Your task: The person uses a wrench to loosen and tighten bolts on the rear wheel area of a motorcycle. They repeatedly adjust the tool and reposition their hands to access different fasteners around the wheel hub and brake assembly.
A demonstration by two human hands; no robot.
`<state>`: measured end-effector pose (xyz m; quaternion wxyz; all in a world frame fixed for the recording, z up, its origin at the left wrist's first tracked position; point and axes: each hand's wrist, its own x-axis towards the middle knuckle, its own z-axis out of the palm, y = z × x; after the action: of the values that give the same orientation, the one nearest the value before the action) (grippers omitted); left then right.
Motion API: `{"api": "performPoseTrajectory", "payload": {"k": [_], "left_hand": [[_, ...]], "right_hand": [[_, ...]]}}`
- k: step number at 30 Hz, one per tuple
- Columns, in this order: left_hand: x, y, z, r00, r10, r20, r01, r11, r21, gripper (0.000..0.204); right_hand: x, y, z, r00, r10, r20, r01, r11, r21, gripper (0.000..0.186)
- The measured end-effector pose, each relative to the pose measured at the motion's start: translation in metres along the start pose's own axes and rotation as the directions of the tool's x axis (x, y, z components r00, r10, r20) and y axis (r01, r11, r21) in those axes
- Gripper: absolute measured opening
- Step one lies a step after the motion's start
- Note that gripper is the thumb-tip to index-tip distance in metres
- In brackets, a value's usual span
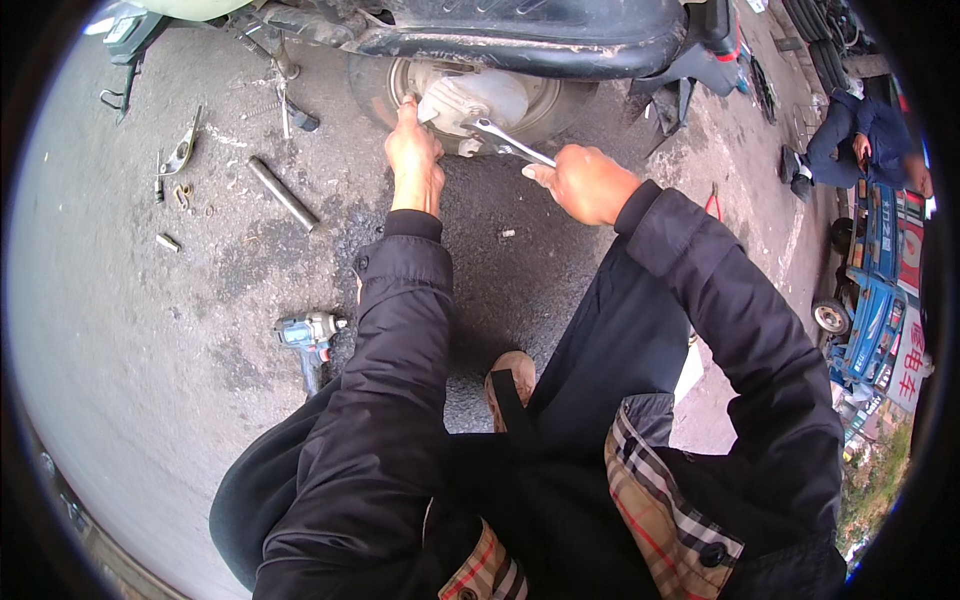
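My right hand (590, 184) is closed round the shaft of a silver wrench (515, 142). The wrench's far end rests against the lower side of the pale metal wheel hub (490, 98), under the black body of a scooter (510, 45). At the left side of the hub is my left hand (413, 155), one digit stretched up against the wheel and the other fingers curled. What those fingers hold, if anything, is hidden. The dark tyre (372, 92) shows round the hub.
A blue cordless impact wrench (308, 332) lies by my left forearm. Further left on the ground are a metal tube (282, 194), pliers (183, 150), a small socket (168, 242) and other loose tools. A seated person (850, 140) and a blue cart (872, 310) are at the right.
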<state>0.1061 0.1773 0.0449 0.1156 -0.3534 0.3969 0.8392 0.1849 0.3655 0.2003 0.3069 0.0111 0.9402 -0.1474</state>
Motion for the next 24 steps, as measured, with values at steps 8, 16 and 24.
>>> {"api": "performPoseTrajectory", "payload": {"k": [8, 16, 24], "left_hand": [[0.0, 0.0, 0.001, 0.998, -0.015, 0.057, 0.016, 1.0, -0.018, 0.03], [0.006, 0.014, 0.006, 0.986, 0.162, -0.03, -0.151, 0.961, 0.232, 0.052], [0.002, 0.018, 0.009, 0.984, 0.153, -0.088, -0.116, 0.938, 0.326, 0.064]], "right_hand": [[0.002, 0.001, 0.0, 0.996, 0.046, 0.072, -0.048, 0.999, 0.022, 0.061], [-0.002, -0.004, 0.019, 0.993, 0.109, 0.043, -0.115, 0.982, 0.15, 0.062], [0.001, 0.0, 0.015, 0.989, 0.133, 0.063, -0.139, 0.984, 0.11, 0.065]]}}
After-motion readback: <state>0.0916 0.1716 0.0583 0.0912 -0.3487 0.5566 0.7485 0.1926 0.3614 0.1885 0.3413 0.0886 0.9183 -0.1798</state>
